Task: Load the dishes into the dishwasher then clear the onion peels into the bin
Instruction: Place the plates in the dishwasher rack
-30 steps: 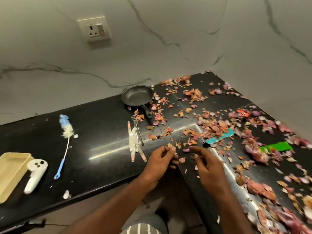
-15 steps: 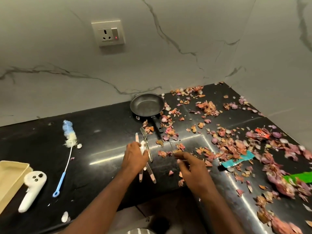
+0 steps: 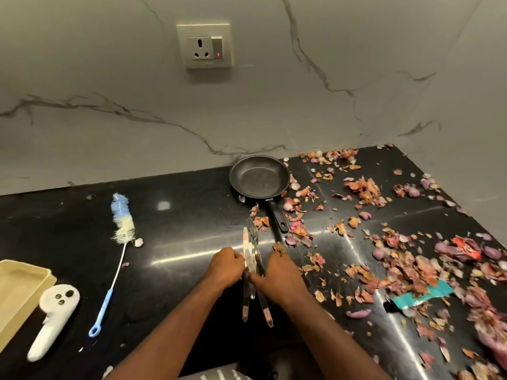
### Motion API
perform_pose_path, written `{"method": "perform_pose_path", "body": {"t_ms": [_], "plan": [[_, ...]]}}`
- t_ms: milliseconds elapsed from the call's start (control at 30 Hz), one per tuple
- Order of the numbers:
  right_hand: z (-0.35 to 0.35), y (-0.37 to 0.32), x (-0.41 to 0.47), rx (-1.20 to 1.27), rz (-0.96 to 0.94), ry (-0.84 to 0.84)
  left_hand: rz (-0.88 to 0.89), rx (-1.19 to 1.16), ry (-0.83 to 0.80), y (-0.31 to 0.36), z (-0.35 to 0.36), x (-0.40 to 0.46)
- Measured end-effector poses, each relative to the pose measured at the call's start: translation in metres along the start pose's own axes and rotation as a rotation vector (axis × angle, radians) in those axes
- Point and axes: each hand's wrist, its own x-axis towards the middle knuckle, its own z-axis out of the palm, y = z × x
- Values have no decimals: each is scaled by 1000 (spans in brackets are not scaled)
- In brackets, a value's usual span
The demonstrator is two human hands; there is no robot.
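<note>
Your two hands meet at the bundle of cutlery (image 3: 253,259) near the front edge of the black surface (image 3: 178,223). Your left hand (image 3: 226,268) curls its fingers against the left side of the bundle, and your right hand (image 3: 279,272) closes on it from the right, thumb across the handles, so both grips hold the cutlery between them. The bundle's fork tines and blade tips point away from you toward the wall, and the handles stick out below your hands toward your body. A scrap of onion peel sits at the fingertips of your right hand; whether it is pinched there or just lying on the surface, you cannot tell.

The small black frying pan (image 3: 259,180) rests just beyond the cutlery, near the marble wall, its handle pointing back toward your hands and ending just beside the fork tips. The onion peels (image 3: 365,187) are strewn across the right half of the surface, from the corner by the wall down to the front edge, starting right beside your right hand.

To the left, well apart from your hands, lie a blue-and-white bottle brush (image 3: 120,229), a white controller (image 3: 53,316) and a beige tray (image 3: 16,292).
</note>
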Motion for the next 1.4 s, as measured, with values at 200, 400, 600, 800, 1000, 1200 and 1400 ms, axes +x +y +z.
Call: {"method": "perform_pose_path", "body": {"t_ms": [200, 400, 600, 800, 1000, 1200, 1400], "plan": [[18, -18, 15, -125, 35, 28, -93, -279, -195, 4, -13, 3], [23, -25, 23, -151, 54, 64, -32, -263, -204, 5, -12, 0], [19, -37, 25, -198, 68, -6, -21, -383, -198, -9, -15, -5], [17, -42, 28, -211, 74, -89, 36, -418, -179, -18, -15, -15], [16, -47, 22, -260, 16, -111, 67, -442, -221, -22, -16, -21], [3, -40, 17, -156, 17, -122, 40, -421, -157, -16, -13, -34], [-17, -46, 1, 42, -100, -168, -60, -887, -289, 13, -8, -57]]}}
